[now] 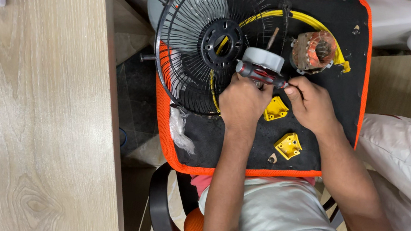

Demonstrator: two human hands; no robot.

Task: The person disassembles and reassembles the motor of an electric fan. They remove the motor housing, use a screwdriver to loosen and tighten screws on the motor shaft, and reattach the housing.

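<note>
Screwdriver [261, 75], red-and-black handle, lying crosswise over a small grey motor housing [263, 58] near the middle of a black pad with an orange border [355, 61], which is resting on the person's lap. Left hand [242, 102] sitting just under the handle, fingers curled and pressed together around something beneath it; exactly what they are gripping is hidden. Right hand [313, 103] coming in from the other side, thumb and forefinger pinching the tip end of the tool.

Black wire fan guard [200, 39] lying flat on the pad, touching the housing on its left. Copper-wound motor stator [314, 50] sitting just beside the housing on the right. Yellow cable [304, 19] looping behind both. Two yellow plastic pieces [287, 145] lying on the pad near the wrists. Light wooden tabletop [30, 107] standing well apart on the left.
</note>
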